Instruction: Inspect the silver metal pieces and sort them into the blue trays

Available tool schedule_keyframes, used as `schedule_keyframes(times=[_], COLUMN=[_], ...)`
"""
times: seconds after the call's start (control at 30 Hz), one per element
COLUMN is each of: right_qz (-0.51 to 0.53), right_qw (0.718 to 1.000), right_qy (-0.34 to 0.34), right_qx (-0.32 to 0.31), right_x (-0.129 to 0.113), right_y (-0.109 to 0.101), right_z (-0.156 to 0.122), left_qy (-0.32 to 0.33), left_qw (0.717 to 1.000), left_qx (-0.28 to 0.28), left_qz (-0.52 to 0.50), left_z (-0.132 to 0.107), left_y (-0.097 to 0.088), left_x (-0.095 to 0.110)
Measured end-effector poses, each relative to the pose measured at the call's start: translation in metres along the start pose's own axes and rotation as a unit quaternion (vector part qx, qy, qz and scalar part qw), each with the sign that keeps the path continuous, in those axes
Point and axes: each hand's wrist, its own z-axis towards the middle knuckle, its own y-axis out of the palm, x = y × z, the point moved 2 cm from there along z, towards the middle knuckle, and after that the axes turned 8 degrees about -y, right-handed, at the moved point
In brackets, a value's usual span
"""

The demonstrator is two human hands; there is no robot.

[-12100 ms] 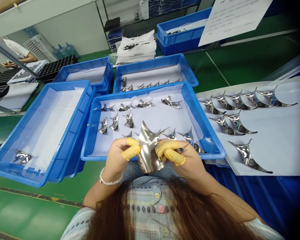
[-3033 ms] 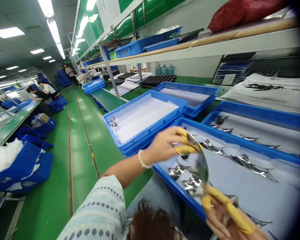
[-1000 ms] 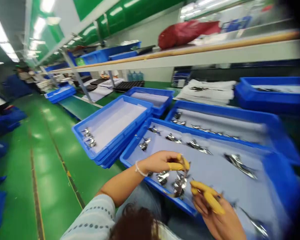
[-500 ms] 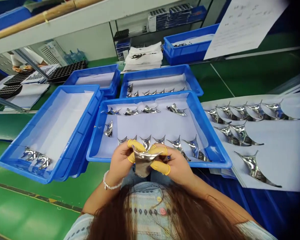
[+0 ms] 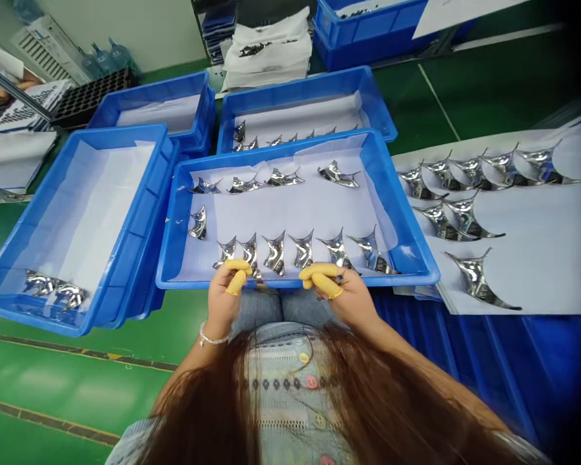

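Both my hands wear yellow finger cots and rest at the near rim of the middle blue tray [image 5: 174, 282]. My left hand [image 5: 224, 296] has its fingers curled in, its fingertips close to the tail of a shiny metal piece [image 5: 250, 252] in the tray's front row. My right hand [image 5: 343, 298] is also curled, fingers pressed together, just in front of another piece [image 5: 336, 248]. I see nothing held in either hand. Several pointed, mirror-bright pieces stand in that front row on white paper; a few more [image 5: 337, 174] lie along the far side.
A blue tray [image 5: 10, 258] on the left holds two pieces [image 5: 53, 290] at its near corner. Another tray [image 5: 372, 97] behind holds several pieces. White paper [image 5: 552, 258] on the right carries several more pieces [image 5: 479, 281]. Black trays and another person's hand are at far left.
The shiny piece that both hands held half a second ago is out of them. The tray's front row looks one piece longer. The view has tilted down toward the trays.
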Motion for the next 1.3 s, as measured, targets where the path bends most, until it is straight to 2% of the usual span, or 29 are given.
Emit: schedule_keyframes(times=[0.1,0.2,0.27,0.33,0.4,0.43,0.5,0.6,0.67,0.77,0.87,1.0,1.1,1.17,1.2,1.23,1.3], right_qz=[-0.013,-0.074,-0.113,-0.159,-0.201,-0.211,-0.213,-0.203,-0.202,-0.204,-0.210,-0.206,-0.181,-0.161,-0.150,-0.138,-0.113], right_qw=[1.000,0.997,0.991,0.981,0.969,0.966,0.968,0.972,0.971,0.968,0.965,0.966,0.971,0.975,0.978,0.980,0.985], right_qy=[0.006,-0.016,-0.017,-0.031,-0.055,-0.063,-0.063,-0.065,-0.077,-0.090,-0.103,-0.116,-0.124,-0.131,-0.132,-0.132,-0.130], right_qx=[-0.003,-0.026,-0.064,-0.108,-0.133,-0.133,-0.118,-0.101,-0.104,-0.115,-0.117,-0.104,-0.099,-0.081,-0.067,-0.050,-0.013], right_x=[0.004,-0.001,0.001,0.008,0.015,0.017,0.018,0.011,0.005,0.000,-0.004,-0.013,-0.023,-0.029,-0.032,-0.034,-0.038], right_y=[-0.012,-0.010,-0.007,-0.005,-0.006,-0.008,-0.010,-0.010,-0.008,-0.006,-0.007,-0.013,-0.020,-0.026,-0.030,-0.033,-0.037], right_z=[-0.008,-0.009,-0.011,-0.015,-0.020,-0.022,-0.027,-0.030,-0.032,-0.034,-0.036,-0.037,-0.037,-0.036,-0.035,-0.034,-0.030], left_qy=[-0.001,0.035,0.052,0.021,-0.033,-0.055,-0.071,-0.062,-0.056,-0.053,-0.054,-0.054,-0.053,-0.049,-0.047,-0.043,-0.027], left_qw=[0.998,0.987,0.966,0.923,0.843,0.802,0.748,0.737,0.724,0.689,0.664,0.658,0.673,0.689,0.702,0.727,0.808], left_qx=[-0.040,-0.065,-0.132,-0.259,-0.379,-0.410,-0.410,-0.349,-0.326,-0.325,-0.328,-0.321,-0.301,-0.290,-0.284,-0.271,-0.227], left_qz=[0.043,0.141,0.214,0.283,0.380,0.431,0.517,0.576,0.605,0.645,0.669,0.679,0.673,0.662,0.651,0.629,0.543], left_z=[-0.003,-0.008,-0.012,-0.019,-0.031,-0.039,-0.054,-0.072,-0.077,-0.078,-0.076,-0.073,-0.068,-0.065,-0.063,-0.062,-0.058], left_y=[-0.018,-0.027,-0.030,-0.030,-0.027,-0.023,-0.013,0.005,0.014,0.021,0.025,0.026,0.023,0.018,0.015,0.011,0.004], left_x=[-0.003,0.009,0.016,0.014,-0.002,-0.013,-0.040,-0.075,-0.089,-0.097,-0.093,-0.079,-0.059,-0.038,-0.025,-0.012,0.016])
